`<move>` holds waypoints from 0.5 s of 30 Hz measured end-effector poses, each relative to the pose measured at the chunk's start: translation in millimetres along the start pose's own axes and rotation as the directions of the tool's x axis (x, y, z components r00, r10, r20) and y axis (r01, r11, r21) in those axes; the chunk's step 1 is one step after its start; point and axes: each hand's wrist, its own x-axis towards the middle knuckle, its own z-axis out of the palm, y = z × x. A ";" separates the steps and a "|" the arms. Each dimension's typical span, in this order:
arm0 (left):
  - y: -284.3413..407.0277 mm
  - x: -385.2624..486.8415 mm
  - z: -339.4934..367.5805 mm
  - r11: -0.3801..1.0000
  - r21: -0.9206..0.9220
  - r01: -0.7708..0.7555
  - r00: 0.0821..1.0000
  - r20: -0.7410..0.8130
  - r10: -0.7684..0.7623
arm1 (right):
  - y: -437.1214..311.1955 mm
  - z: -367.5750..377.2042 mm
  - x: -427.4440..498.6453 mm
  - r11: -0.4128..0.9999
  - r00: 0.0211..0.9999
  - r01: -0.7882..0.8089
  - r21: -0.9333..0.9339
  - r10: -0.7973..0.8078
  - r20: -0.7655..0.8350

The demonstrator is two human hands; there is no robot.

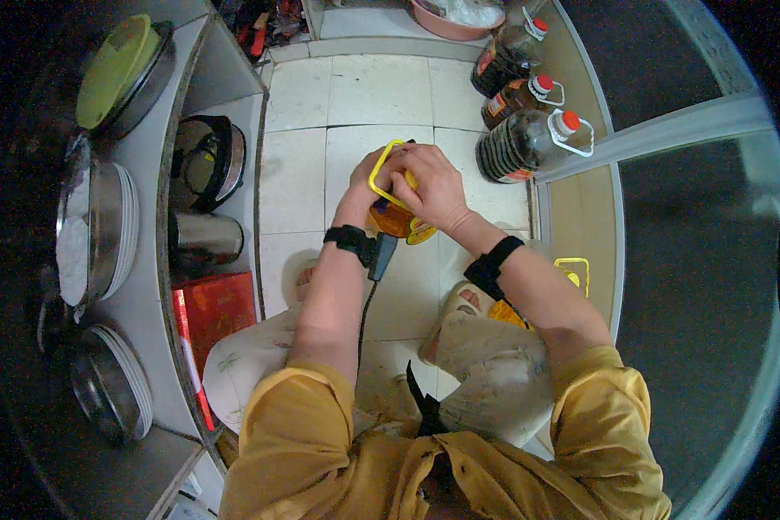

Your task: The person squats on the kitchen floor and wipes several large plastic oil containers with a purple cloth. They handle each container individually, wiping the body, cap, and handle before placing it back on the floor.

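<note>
Both my hands are together on a plastic oil bottle (393, 219) with amber contents and a yellow label, held over the floor in front of me. Its yellow carry handle (378, 174) sticks up and runs between my hands. My left hand (364, 175) grips the bottle from the left, its fingers mostly hidden. My right hand (434, 182) closes over the bottle's top, thumb pointing inward; the cap is covered. A small dark tip shows beyond the fingers and I cannot tell what it is. Black straps circle both wrists.
Several large bottles with red caps, one a dark bottle (517, 146), stand along the right wall. Another yellow-handled bottle (508, 313) is beside my right leg. The left shelf (153, 156) holds plates, metal bowls, a green basket (114, 71) and a red box (218, 312). A pink basin (452, 26) sits ahead.
</note>
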 end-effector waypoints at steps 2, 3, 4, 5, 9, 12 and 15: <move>-1.8 7.1 -7.6 0.993 -0.110 0.044 0.992 0.125 -0.030 | 0.6 1.9 0.7 1.000 0.999 0.008 -0.013 -0.008 -0.031; -1.3 10.5 -10.5 0.976 -0.196 0.093 0.985 0.159 -0.062 | 1.2 3.1 1.2 1.000 0.999 0.007 -0.003 -0.007 -0.036; 0.4 9.4 -10.9 0.950 -0.252 0.186 0.971 0.196 -0.138 | 1.8 4.2 1.5 1.000 0.999 0.010 0.007 -0.009 -0.035; 2.3 8.3 -11.9 0.835 -0.456 0.309 0.947 0.223 -0.229 | 2.4 5.1 1.7 1.000 0.999 0.008 0.021 -0.008 -0.034; 4.5 -13.9 -10.1 0.285 -0.808 0.516 0.805 0.345 -0.482 | 4.3 6.9 1.6 0.999 1.000 0.013 -0.047 -0.014 -0.017; -5.2 -34.8 3.8 0.069 -0.913 0.401 0.797 0.310 -0.519 | 5.6 6.4 1.8 0.998 0.999 0.034 -0.052 -0.036 -0.026; -17.5 -55.8 30.0 -0.022 -0.957 0.289 0.777 0.248 -0.579 | 7.0 6.2 2.6 0.998 0.999 0.038 -0.052 -0.039 -0.018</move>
